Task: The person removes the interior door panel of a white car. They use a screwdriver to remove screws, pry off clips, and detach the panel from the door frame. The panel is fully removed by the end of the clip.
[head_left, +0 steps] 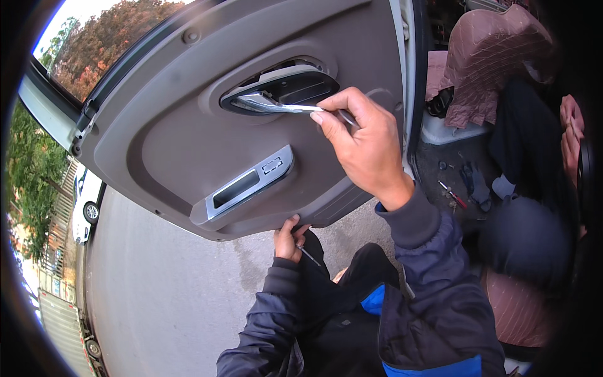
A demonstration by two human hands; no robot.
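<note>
My right hand (367,141) is closed in a pinch on the end of the silver inner door handle (286,108). Behind the handle, its dark bezel (301,87) sits tilted out of the oval recess, with a gap along the upper edge. A small grey piece shows beneath the fingers; what it belongs to is unclear. At the lower rim of the brown-grey door panel (182,141), my left hand (289,240) is closed with its fingertips against the edge. A thin metal rod-like tool (308,254) sticks out of that hand; its other end is hidden.
A silver switch plate (251,183) is set in the panel's armrest. To the right, on the vehicle floor, lie a red-handled screwdriver (453,195) and dark gloves (475,185). Another person (527,235) sits beside the quilted seat (496,56). A white car (86,204) stands beyond the pavement.
</note>
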